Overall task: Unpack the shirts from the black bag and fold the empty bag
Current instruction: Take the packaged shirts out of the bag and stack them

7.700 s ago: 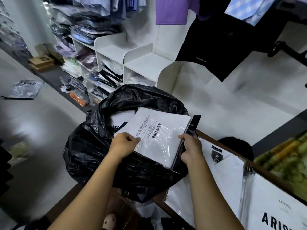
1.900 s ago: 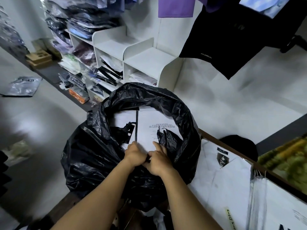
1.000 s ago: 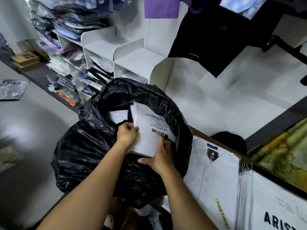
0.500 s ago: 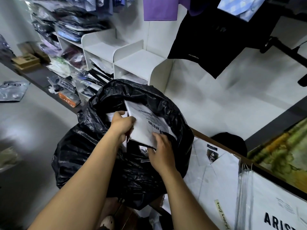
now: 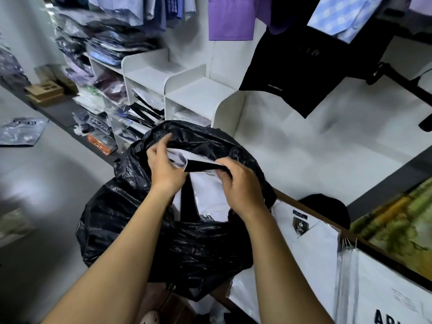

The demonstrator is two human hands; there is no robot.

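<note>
Above the black bag [image 5: 187,249], the left hand [image 5: 163,167] grips a packaged shirt [image 5: 208,195] by its top edge. The right hand [image 5: 240,183] clenches its black-edged end.

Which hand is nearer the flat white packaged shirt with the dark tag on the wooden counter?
Right. The right hand is just left of the flat white packaged shirt; the left hand is farther left, beyond the right hand.
</note>
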